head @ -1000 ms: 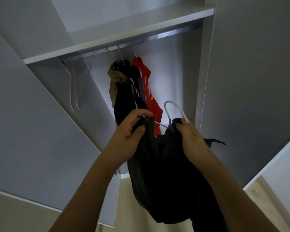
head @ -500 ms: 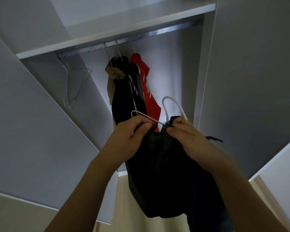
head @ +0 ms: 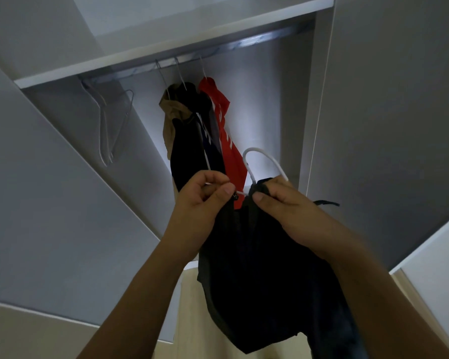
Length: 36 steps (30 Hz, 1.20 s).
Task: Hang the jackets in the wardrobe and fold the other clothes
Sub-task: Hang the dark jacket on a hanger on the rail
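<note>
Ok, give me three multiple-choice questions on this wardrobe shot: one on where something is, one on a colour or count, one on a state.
1. Where do the empty hangers hang?
A. At the left end of the rail
B. At the right end of the rail
C. On the shelf

2. What colour is the rightmost hung garment?
A. Green
B. Red
C. Yellow

3. What state is the white hanger in?
A. Hooked on the rail
C. Lying on the floor
B. Held below the rail with a dark jacket

Answers:
1. A: they dangle at the left end of the rail, apart from the hung clothes.
2. B: it is bright red, beside darker pieces.
3. B: the left hand pinches its arm and the right hand grips the jacket at its neck, its hook free in the air.
</note>
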Available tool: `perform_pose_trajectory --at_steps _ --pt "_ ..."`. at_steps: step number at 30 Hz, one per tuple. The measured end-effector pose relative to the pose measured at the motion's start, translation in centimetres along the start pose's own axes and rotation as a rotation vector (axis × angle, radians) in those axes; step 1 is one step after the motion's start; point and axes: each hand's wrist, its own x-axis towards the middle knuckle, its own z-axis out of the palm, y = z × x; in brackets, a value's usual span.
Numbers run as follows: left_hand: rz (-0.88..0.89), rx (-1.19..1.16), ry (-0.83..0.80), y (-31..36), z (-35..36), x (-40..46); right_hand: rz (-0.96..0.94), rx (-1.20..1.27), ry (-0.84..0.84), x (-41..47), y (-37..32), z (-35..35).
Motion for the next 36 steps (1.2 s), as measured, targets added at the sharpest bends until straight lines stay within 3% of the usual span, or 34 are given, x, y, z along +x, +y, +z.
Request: perform_pose_trajectory --at_steps 4,9,23,31,36 --pt "0.011 0.038 -0.004 0.7 -0.5 0.4 -0.003 0.013 0.035 0.1 0.3 -0.4" --pt "0.045 0.119 -0.052 1.6 -0.5 0.4 -0.055 -0.131 -0.045 0.2 0.3 -0.7" --pt "0.1 0.173 -0.125 1.9 -0.3 -0.1 -0.058 -0.133 -0.103 -0.5 -0.4 -0.6" --pt "0.126 0.151 -0.155 1.7 -0.4 -0.4 -0.019 -0.064 -0.113 -0.7 -0.5 -0.5" --pt "0.165 0.142 -0.267 1.4 0.0 -1.1 0.034 0.17 -0.047 -0.7 -0.3 -0.3"
